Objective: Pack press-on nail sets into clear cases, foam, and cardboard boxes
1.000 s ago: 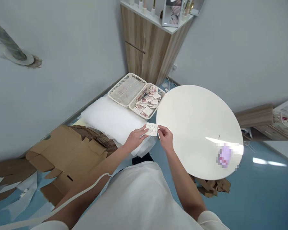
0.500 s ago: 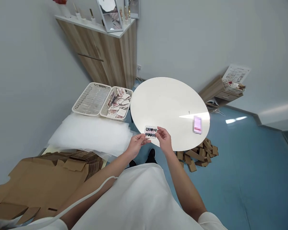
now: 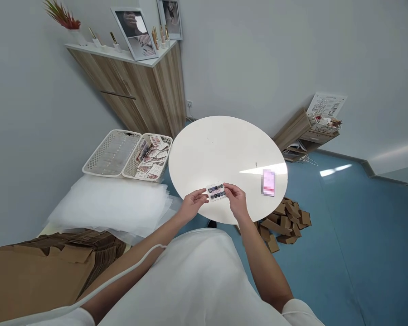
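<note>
A small pale card [image 3: 216, 192] with two rows of dark, glossy press-on nails is held in front of me, above the near edge of the round white table [image 3: 221, 145]. My right hand [image 3: 237, 199] pinches its right edge, thumb lying over the front. At the left edge are the fingertips of my left hand [image 3: 192, 204], bent around the border; how firmly they grip is hard to make out. Farther right on the table lies a blurred pink phone-like object [image 3: 268, 182], with a tiny dark item [image 3: 256, 164] near it.
Left of the table, one white basket [image 3: 88, 168] holds clear plastic pieces and another [image 3: 170, 151] holds printed cards. White foam sheets [image 3: 109, 203] and flattened cardboard [image 3: 37, 280] lie nearer. Small brown boxes [image 3: 289, 222] are heaped on the floor at right. A wooden cabinet [image 3: 149, 90] stands behind.
My view has tilted up and shifted right. The card has moved a little farther over the table, and my left fingers have slid from its lower corner to its left edge.
</note>
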A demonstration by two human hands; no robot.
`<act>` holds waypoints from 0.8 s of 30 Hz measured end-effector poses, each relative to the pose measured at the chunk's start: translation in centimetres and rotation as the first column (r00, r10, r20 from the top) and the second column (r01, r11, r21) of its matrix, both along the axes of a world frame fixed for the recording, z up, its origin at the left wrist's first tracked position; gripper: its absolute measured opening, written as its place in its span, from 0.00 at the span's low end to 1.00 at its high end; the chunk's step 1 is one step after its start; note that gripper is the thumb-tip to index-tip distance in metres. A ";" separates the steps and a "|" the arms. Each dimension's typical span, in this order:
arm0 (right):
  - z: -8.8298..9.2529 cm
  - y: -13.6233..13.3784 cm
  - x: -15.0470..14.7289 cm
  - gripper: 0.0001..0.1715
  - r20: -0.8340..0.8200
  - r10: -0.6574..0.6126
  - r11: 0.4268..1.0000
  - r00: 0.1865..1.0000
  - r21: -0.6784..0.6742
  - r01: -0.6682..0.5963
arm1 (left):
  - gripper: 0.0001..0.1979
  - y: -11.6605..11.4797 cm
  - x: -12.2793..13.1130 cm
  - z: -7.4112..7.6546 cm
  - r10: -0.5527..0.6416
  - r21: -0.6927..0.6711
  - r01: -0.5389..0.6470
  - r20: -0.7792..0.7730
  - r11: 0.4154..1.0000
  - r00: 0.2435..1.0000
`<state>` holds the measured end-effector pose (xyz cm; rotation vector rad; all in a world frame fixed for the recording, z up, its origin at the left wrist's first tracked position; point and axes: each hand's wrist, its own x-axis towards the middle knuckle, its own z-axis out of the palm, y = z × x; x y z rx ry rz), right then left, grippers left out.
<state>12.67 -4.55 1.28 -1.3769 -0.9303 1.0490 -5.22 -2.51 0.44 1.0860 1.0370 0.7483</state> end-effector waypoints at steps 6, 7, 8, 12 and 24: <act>-0.2 0.6 4.0 0.13 0.034 0.085 0.996 0.996 -0.002 -0.085 | 0.16 1.3 3.6 0.4 0.082 0.012 -0.082 0.013 0.997 0.997; -0.4 0.6 4.6 0.13 0.041 0.095 0.996 0.995 -0.007 -0.094 | 0.14 1.4 4.3 0.2 0.072 0.005 -0.072 0.015 0.997 0.997; -0.6 0.6 5.3 0.13 0.045 0.102 0.995 0.994 -0.015 -0.101 | 0.13 1.5 5.0 0.0 0.055 -0.004 -0.055 0.013 0.999 0.998; -1.7 0.6 7.5 0.14 0.019 0.080 0.995 0.997 -0.063 -0.079 | 0.10 1.5 7.3 -1.1 -0.030 -0.044 0.029 -0.034 0.999 0.999; -3.5 0.2 11.2 0.25 -0.179 0.210 0.957 0.961 -0.163 -0.240 | 0.11 3.1 11.1 -2.6 -0.041 -0.065 0.035 -0.088 0.997 0.995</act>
